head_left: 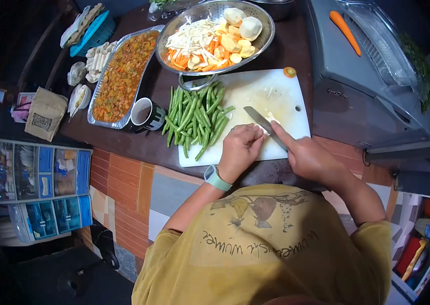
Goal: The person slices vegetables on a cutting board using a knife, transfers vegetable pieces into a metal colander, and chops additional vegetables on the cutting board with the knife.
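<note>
My right hand (310, 156) is closed round the handle of a kitchen knife (256, 118), its index finger stretched along the blade. The blade points up and left over a white cutting board (276, 96). Beside the blade, my left hand (240, 148) pinches a small white piece of food (262, 130), mostly hidden by the fingers. Another small white bit (272, 117) lies at the blade's far side. A pile of green beans (194, 114) covers the board's left part. A carrot end (289, 71) sits at the board's top right corner.
Behind the board stands a metal colander (268, 43) of cut vegetables and peeled potatoes (250, 28). To the left are a foil tray (93, 114) of stew and a mug (146, 114). A carrot (345, 33) lies on a grey appliance (347, 76) at right.
</note>
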{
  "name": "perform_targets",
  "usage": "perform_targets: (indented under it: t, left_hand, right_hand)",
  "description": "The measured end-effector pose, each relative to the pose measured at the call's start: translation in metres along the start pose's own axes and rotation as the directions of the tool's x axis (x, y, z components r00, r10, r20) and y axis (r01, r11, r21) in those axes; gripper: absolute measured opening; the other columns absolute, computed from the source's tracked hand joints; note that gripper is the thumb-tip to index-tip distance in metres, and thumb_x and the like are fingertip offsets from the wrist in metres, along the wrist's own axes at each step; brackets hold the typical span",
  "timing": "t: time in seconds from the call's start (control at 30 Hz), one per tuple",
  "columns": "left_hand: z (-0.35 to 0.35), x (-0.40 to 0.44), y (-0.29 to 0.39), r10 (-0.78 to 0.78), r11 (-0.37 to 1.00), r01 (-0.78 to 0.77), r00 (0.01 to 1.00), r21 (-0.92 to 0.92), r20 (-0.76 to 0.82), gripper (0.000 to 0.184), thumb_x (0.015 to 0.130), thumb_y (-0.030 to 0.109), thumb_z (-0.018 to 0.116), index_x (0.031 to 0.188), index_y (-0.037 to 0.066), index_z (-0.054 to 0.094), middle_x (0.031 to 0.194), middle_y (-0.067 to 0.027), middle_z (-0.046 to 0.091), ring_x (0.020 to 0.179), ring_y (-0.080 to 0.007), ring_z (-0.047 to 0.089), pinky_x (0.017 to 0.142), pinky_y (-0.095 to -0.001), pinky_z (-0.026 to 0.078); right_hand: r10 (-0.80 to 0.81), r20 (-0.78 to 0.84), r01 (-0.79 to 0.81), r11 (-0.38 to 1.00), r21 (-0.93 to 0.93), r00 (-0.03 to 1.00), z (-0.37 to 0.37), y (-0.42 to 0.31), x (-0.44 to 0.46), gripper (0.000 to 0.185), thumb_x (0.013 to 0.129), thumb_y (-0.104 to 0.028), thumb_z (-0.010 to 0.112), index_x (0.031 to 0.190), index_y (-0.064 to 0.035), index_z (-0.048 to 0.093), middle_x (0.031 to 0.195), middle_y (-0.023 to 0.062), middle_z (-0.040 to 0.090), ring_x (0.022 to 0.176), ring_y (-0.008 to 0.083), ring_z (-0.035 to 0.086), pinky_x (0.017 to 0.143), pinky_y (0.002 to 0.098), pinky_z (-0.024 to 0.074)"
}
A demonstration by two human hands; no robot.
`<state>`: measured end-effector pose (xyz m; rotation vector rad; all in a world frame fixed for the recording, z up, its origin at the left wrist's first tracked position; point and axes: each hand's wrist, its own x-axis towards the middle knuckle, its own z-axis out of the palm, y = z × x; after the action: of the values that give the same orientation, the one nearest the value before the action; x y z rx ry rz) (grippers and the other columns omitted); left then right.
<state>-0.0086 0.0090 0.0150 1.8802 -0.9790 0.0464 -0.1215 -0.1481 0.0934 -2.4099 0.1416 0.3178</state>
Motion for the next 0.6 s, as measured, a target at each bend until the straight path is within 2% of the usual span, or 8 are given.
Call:
perform_targets:
  t: [0.03, 0.1, 0.17, 0.27, 0.4, 0.47, 0.6]
  left_hand:
    - [0.000, 0.000, 0.000, -0.001, 1.000, 0.001, 1.000, -0.012, 0.001, 0.011, 0.073, 0.006, 0.073, 0.080, -0.001, 0.069, 0.085, -0.0160, 0.067, 0.081, -0.0276, 0.066, 0.067, -0.0319, 0.053]
    - [0.000, 0.000, 0.001, -0.009, 1.000, 0.009, 1.000, -0.030, 0.003, 0.011, 0.073, 0.006, 0.073, 0.080, -0.001, 0.069, 0.084, -0.0163, 0.067, 0.080, -0.0273, 0.066, 0.065, -0.0311, 0.053]
    - [-0.001, 0.001, 0.003, -0.007, 0.999, 0.007, 1.000, -0.040, 0.010, 0.009, 0.072, 0.007, 0.072, 0.078, 0.001, 0.068, 0.080, -0.0140, 0.066, 0.082, -0.0309, 0.064, 0.073, -0.0359, 0.051]
    - [-0.001, 0.002, 0.003, 0.009, 1.000, -0.009, 1.000, -0.011, 0.010, 0.011, 0.072, 0.006, 0.073, 0.080, -0.001, 0.069, 0.083, -0.0157, 0.066, 0.080, -0.0277, 0.066, 0.066, -0.0320, 0.053]
    - [-0.001, 0.002, 0.001, 0.051, 0.999, -0.051, 0.999, 0.000, 0.008, 0.011, 0.072, 0.006, 0.074, 0.080, -0.001, 0.069, 0.082, -0.0157, 0.066, 0.083, -0.0285, 0.066, 0.067, -0.0328, 0.053]
    - [-0.002, 0.003, 0.001, 0.056, 0.998, -0.057, 0.998, 0.025, 0.023, 0.011, 0.072, 0.006, 0.074, 0.079, -0.001, 0.069, 0.082, -0.0160, 0.066, 0.085, -0.0293, 0.066, 0.068, -0.0332, 0.053]
    - [-0.001, -0.002, 0.002, 0.008, 1.000, -0.008, 1.000, -0.014, -0.004, 0.012, 0.072, 0.006, 0.074, 0.080, -0.001, 0.069, 0.082, -0.0163, 0.066, 0.086, -0.0285, 0.066, 0.069, -0.0336, 0.053]
  right_hand:
    - [0.024, 0.004, -0.024, 1.000, 0.007, 1.000, -0.004, -0.007, -0.010, 0.071, 0.079, 0.002, 0.044, 0.145, -0.0109, 0.023, 0.069, 0.0288, 0.056, 0.065, 0.0432, 0.057, 0.065, 0.0479, 0.0439]
    - [-0.024, 0.002, 0.024, 0.999, 0.039, 1.000, -0.010, -0.012, -0.023, 0.071, 0.078, 0.003, 0.044, 0.145, -0.0097, 0.023, 0.068, 0.0281, 0.056, 0.065, 0.0432, 0.057, 0.065, 0.0476, 0.0444]
    - [-0.135, -0.045, 0.133, 0.990, -0.046, 0.990, -0.009, -0.007, -0.032, 0.071, 0.077, 0.004, 0.044, 0.144, -0.0071, 0.024, 0.067, 0.0276, 0.055, 0.064, 0.0424, 0.056, 0.064, 0.0475, 0.0441]
    - [-0.100, 0.001, 0.100, 0.995, -0.025, 0.995, -0.014, -0.013, -0.032, 0.070, 0.077, 0.005, 0.044, 0.144, -0.0052, 0.024, 0.068, 0.0278, 0.056, 0.062, 0.0414, 0.056, 0.063, 0.0473, 0.0442]
    - [-0.139, -0.006, 0.139, 0.990, -0.037, 0.990, -0.001, -0.004, -0.016, 0.069, 0.078, 0.005, 0.044, 0.143, -0.0036, 0.024, 0.069, 0.0283, 0.056, 0.062, 0.0410, 0.056, 0.062, 0.0468, 0.0443]
    - [-0.094, -0.020, 0.095, 0.994, 0.060, 0.995, 0.012, 0.006, 0.002, 0.069, 0.078, 0.004, 0.044, 0.144, -0.0050, 0.023, 0.070, 0.0288, 0.056, 0.063, 0.0420, 0.056, 0.064, 0.0468, 0.0442]
    - [-0.042, 0.028, 0.039, 0.995, 0.096, 0.999, 0.010, 0.008, 0.006, 0.069, 0.078, 0.004, 0.044, 0.144, -0.0066, 0.024, 0.071, 0.0289, 0.056, 0.065, 0.0427, 0.056, 0.066, 0.0474, 0.0438]
